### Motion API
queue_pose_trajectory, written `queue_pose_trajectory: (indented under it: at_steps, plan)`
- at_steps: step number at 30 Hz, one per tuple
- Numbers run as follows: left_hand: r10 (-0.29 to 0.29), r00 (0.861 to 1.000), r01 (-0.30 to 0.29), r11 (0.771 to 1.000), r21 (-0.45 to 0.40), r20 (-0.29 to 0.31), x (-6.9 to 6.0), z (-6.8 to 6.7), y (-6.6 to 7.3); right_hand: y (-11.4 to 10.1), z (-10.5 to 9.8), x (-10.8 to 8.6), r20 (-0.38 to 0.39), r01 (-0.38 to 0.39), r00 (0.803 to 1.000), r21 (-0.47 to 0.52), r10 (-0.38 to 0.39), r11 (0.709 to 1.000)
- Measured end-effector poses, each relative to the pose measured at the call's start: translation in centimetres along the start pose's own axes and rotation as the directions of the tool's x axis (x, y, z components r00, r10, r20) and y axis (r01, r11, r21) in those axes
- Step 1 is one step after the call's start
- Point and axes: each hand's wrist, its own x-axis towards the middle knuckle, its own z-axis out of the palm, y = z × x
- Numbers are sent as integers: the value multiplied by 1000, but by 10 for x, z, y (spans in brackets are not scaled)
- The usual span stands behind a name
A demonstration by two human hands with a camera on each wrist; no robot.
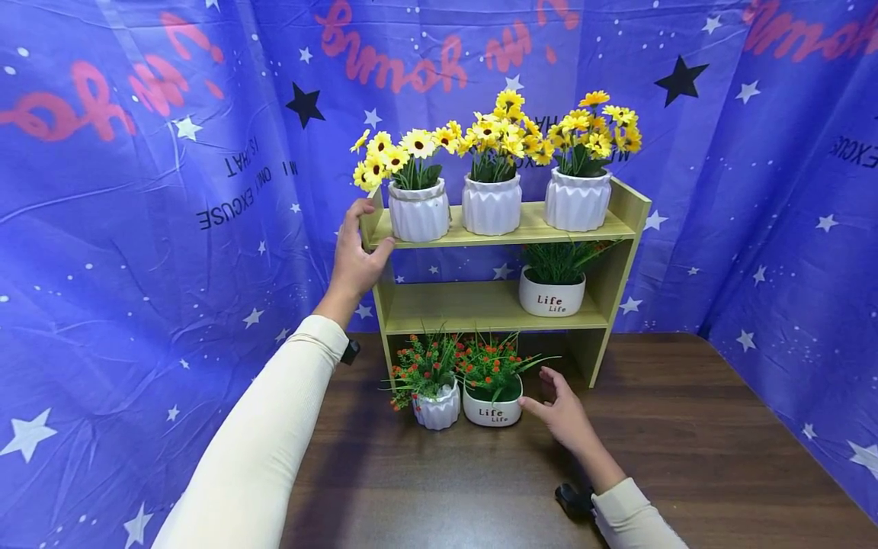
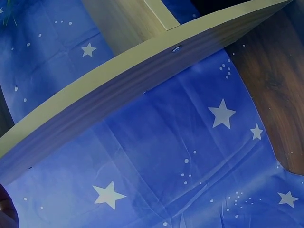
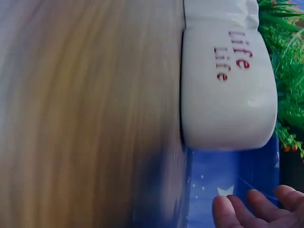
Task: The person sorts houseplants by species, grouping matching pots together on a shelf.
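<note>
A small wooden shelf (image 1: 453, 309) stands on the table. At its upper left corner my left hand (image 1: 358, 255) grips the side panel, thumb at the front edge; the left wrist view shows the panel (image 2: 142, 71) and only a bit of the hand (image 2: 7, 211). My right hand (image 1: 565, 415) is held beside a white oval pot (image 1: 492, 413) lettered "Life", with red-flowered greenery. In the right wrist view its fingers (image 3: 259, 202) are spread and apart from this pot (image 3: 232, 99). Left of it is a ribbed white pot (image 1: 437, 410) with similar red flowers.
On the top board are three ribbed white pots of yellow flowers, at left (image 1: 418, 215), middle (image 1: 491, 206) and right (image 1: 578, 200). A second "Life" pot (image 1: 552, 296) with greenery sits on the middle board. Blue starry cloth (image 1: 171, 267) hangs behind the brown table (image 1: 686, 442).
</note>
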Motion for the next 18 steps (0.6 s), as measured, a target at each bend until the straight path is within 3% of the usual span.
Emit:
queue_pose_trajectory:
  at_steps: [11,18]
  plan:
    - [-8,1000,8,1000,-8,-20,1,0,1,5,27,1,52,-6,999,6,6,1000]
    - [-28,1000,28,1000,2,-3,0,1,2,8,37,2,23,-4,1000,31,3,1000]
